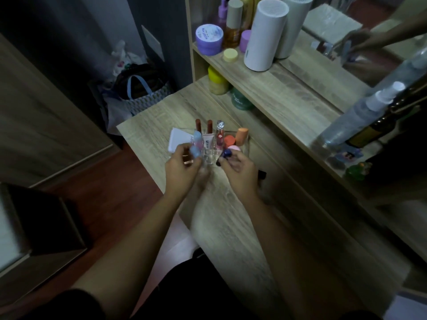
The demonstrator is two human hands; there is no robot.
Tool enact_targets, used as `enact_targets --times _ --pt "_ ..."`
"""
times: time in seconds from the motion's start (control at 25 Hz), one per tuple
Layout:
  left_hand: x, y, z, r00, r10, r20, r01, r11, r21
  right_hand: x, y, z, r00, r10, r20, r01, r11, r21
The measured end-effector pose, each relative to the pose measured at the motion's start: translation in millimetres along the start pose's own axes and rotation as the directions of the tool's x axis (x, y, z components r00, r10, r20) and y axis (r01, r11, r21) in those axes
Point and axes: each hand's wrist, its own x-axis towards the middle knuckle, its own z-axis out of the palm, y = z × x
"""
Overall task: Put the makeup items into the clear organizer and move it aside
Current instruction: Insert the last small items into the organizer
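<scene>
The clear organizer (246, 144) stands on the wooden desk (231, 215), just beyond both hands. Two brown-capped lip tubes (203, 126), a white tube (207, 142) and a pink gloss with a silver cap (219, 133) stand upright in it. An orange sponge (242, 135), a red-orange round item (229, 140) and a pink one (234, 148) fill its right side. My left hand (182, 166) is shut on a light blue tube (196, 145) at the organizer's left front. My right hand (240, 170) pinches a small dark blue item (226, 154) at its right front.
A white card (179, 139) lies left of the organizer. The shelf behind carries a white cylinder (264, 35), a purple jar (209, 39), bottles, a yellow-lidded jar (217, 80) and a green jar (240, 100). A mirror is at right; a bag (141, 93) sits on the floor.
</scene>
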Motion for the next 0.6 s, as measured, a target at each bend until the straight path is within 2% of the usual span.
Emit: enact_targets --times 0.16,0.28,0.44,0.6 --pt "14.7 2.2 -7.6 0.997 0.049 -0.053 -0.045 0.996 0.081 10.7 -3.1 20.6 0.997 -0.076 0.026 0.074 0.996 0.047" --pt "19.0 -3.3 -5.1 0.996 0.092 0.010 -0.092 0.979 0.184 9.4 0.0 32.6 0.993 -0.101 0.063 0.101 0.995 -0.004" --pt "22.9 -7.9 -1.8 0.979 0.180 0.100 -0.200 0.948 0.249 9.5 2.9 41.4 0.989 -0.146 0.038 0.149 0.984 -0.097" --pt "24.2 -14.0 -1.0 0.983 0.151 0.104 -0.174 0.950 0.261 12.2 3.4 46.9 0.992 -0.124 0.015 0.125 0.979 -0.161"
